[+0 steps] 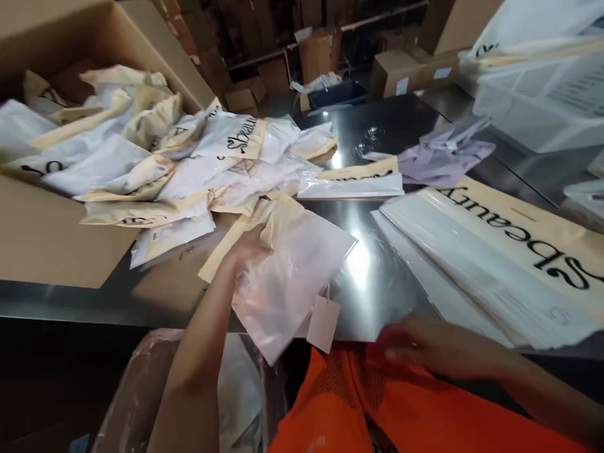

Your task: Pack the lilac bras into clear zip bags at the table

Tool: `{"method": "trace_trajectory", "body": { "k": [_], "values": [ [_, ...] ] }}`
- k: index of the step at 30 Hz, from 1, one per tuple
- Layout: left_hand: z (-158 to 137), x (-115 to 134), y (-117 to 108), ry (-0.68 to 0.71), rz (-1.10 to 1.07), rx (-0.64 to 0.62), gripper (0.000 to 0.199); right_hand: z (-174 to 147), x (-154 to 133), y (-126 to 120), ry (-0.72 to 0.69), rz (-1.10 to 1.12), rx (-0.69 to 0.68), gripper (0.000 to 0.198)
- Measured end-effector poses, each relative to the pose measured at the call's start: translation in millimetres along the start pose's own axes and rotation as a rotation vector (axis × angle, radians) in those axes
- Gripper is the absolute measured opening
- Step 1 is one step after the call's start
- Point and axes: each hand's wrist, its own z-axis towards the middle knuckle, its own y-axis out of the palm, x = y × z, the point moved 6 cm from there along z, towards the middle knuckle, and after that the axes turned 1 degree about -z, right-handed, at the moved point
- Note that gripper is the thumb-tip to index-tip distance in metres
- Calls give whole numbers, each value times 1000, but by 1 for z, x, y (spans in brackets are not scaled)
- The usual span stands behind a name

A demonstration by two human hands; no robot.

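Note:
My left hand [250, 245] is closed on the upper left side of a translucent white plastic bag [302, 258] with a pale yellow band. The bag lies at a slant over the table's front edge. A blank pinkish hang tag [323, 324] dangles on a string by its lower right side. My right hand [406, 336] is smeared by motion at the table edge, close to bright orange-red fabric [325, 415] with mesh panels. Whether its fingers hold part of that fabric is unclear.
A cardboard box [61, 233] at left overflows with filled bags that spill onto the metal table [363, 264]. Flat printed bags [509, 270] are stacked at right, near a lilac garment [443, 151]. A plastic-lined container [136, 384] stands below the edge.

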Motion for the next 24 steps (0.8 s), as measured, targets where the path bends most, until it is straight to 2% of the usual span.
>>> {"method": "trace_trajectory", "body": {
  "k": [1, 2, 5, 7, 10, 12, 13, 15, 17, 19, 20, 22, 24],
  "values": [
    [8, 6, 10, 25, 70, -26, 73, 9, 1, -3, 16, -149, -76, 25],
    [14, 13, 24, 61, 126, -52, 72, 20, 3, -10, 60, -272, -58, 32],
    [19, 42, 64, 208, 273, -64, 66, 52, 13, -38, 267, -515, 203, 45],
    [7, 64, 85, 308, 373, 27, 60, 65, 18, -41, 346, -564, 246, 48],
    [-35, 88, 111, 396, 464, 150, 39, 73, 21, -28, 371, -611, 159, 46],
    [-71, 89, 130, 370, 524, 147, 22, 73, 21, -18, 365, -647, 106, 42],
    [-89, 85, 140, 318, 563, 120, 19, 72, 21, -13, 351, -648, 91, 39],
    [-122, 67, 158, 166, 563, 16, 35, 71, 21, -5, 298, -494, 67, 36],
    [-149, 45, 177, -18, 330, -125, 49, 69, 20, 5, 255, -100, 30, 35],
    [-168, 27, 198, -223, -117, -244, 56, 67, 14, 14, 229, 357, 2, 31],
    [-175, 21, 208, -332, -367, -271, 61, 65, 9, 18, 225, 517, -2, 30],
    [-183, 15, 223, -527, -799, -216, 66, 59, -1, 24, 208, 682, 13, 30],
    [-183, 15, 228, -631, -1055, -66, 64, 53, -11, 28, 191, 749, 26, 31]
  ]
}}
